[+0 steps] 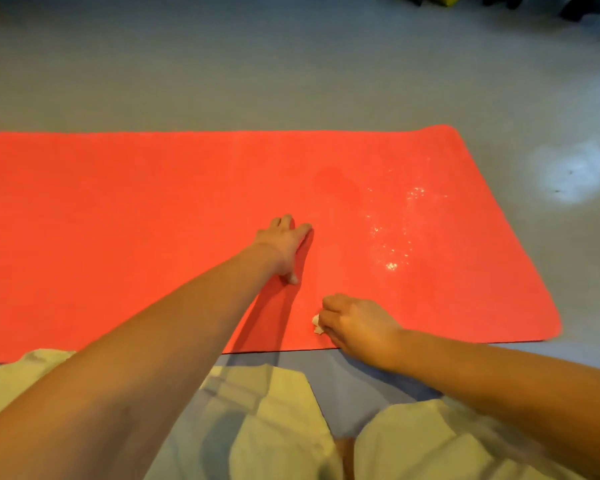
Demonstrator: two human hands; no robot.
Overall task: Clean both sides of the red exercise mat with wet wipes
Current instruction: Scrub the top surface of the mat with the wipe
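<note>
The red exercise mat (153, 220) lies flat on the grey floor, running off the left edge of the view, its right end rounded. Wet glistening patches show on its right part. My left hand (284, 247) presses flat on the mat near its middle, fingers spread. My right hand (354, 323) is at the mat's near edge, fingers curled round a crumpled white wet wipe (316, 324) that touches the mat; most of the wipe is hidden in the fist.
My knees in pale trousers (274, 410) are on the floor just before the mat's near edge. Grey floor (291, 64) surrounds the mat, with a bright light reflection at the right. Dark objects (465, 0) sit at the far top right.
</note>
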